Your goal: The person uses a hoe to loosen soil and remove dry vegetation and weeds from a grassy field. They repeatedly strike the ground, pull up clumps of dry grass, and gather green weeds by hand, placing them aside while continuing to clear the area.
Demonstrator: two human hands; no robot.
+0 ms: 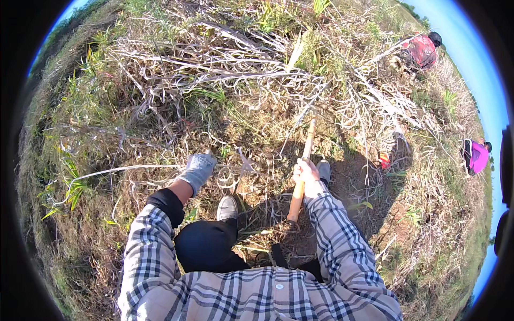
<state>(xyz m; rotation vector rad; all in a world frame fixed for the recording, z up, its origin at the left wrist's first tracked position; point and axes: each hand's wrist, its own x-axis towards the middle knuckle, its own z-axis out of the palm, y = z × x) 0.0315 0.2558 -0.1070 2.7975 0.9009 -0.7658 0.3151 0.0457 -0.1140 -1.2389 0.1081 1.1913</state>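
My left hand (199, 171), in a grey knitted glove, is closed around a long dry stalk (132, 167). The stalk's thin end runs off to the left, and curled dry leaves hang on the right side of the fist. My bare right hand (306, 172) grips a wooden tool handle (298, 198) about midway. The handle slants, with its upper end pointing away from me and its lower end near the soil between my legs. A dark part shows at that lower end, but its shape is unclear.
Dry fallen stalks (241, 76) lie tangled ahead. My shoes (227, 208) stand on bare soil and dead grass. A red and yellow object (384, 159) lies at right. Two people work farther off, one in a red patterned top (421, 51), one in purple (478, 157).
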